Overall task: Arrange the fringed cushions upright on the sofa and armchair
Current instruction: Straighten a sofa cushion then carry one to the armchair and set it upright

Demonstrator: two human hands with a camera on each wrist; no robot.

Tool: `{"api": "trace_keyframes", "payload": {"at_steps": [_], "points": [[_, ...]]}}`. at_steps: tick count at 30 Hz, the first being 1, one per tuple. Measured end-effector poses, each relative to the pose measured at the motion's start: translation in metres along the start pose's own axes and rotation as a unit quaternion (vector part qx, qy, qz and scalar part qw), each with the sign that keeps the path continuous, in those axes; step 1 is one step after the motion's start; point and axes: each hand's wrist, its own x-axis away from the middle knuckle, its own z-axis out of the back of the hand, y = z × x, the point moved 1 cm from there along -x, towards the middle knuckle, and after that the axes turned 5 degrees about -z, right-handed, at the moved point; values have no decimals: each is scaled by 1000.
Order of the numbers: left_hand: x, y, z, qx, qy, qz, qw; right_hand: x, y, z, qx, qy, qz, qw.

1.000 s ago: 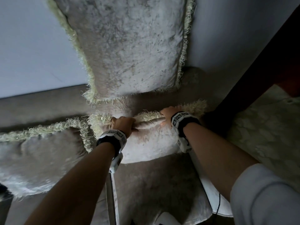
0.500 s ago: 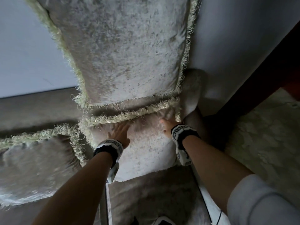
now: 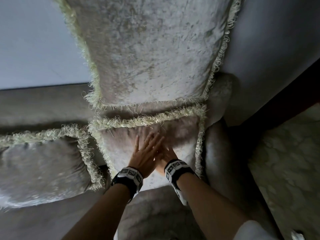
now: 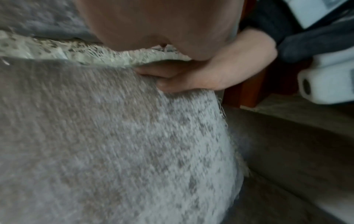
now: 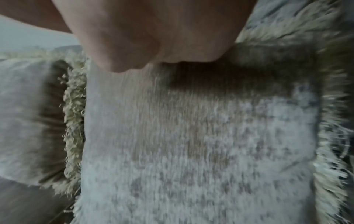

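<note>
Both hands lay flat on the small fringed cushion (image 3: 152, 135) standing upright in the sofa (image 3: 43, 108) corner: left hand (image 3: 145, 153) with fingers spread, holding nothing; right hand (image 3: 167, 154) pressed beside it (fingers blurred). A larger cushion (image 3: 152, 52) stood behind, another cushion (image 3: 39, 163) to the left.

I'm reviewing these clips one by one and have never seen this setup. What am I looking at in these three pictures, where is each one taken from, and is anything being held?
No machine here: a person wears a head camera and one on each wrist, on black-and-white bands. The head view looks down at a sofa. Three fringed cushions show: a large cushion at the top, a middle cushion in front of it, and a left cushion. The left hand lies with straight fingers on the middle cushion; the right hand is beside it, partly hidden and blurred. The wrist views are blurry close-ups of that same cushion's face and fringe. Nothing looks gripped, only pressed or smoothed.
</note>
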Motion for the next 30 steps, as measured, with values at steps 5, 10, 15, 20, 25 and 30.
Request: {"api": "trace_keyframes", "payload": {"at_steps": [5,10,15,20,25,30], "points": [[15,-43,-42,-8,-73,115,991,-22,55,-34,-76,60,-45,994],[29,-63,-39,26,-27,304,952,-4,124,-50,-183,71,-265,944],[36,-29,-38,27,28,292,956,27,119,-52,-258,53,-360,895],[31,18,-62,61,-44,52,996,42,47,-65,-158,13,-126,979],[51,-10,-70,-15,-163,163,973,21,48,-88,-146,-64,-88,983],[81,-54,-41,-7,-217,319,922,28,124,-82,-174,-73,-269,944]]}}
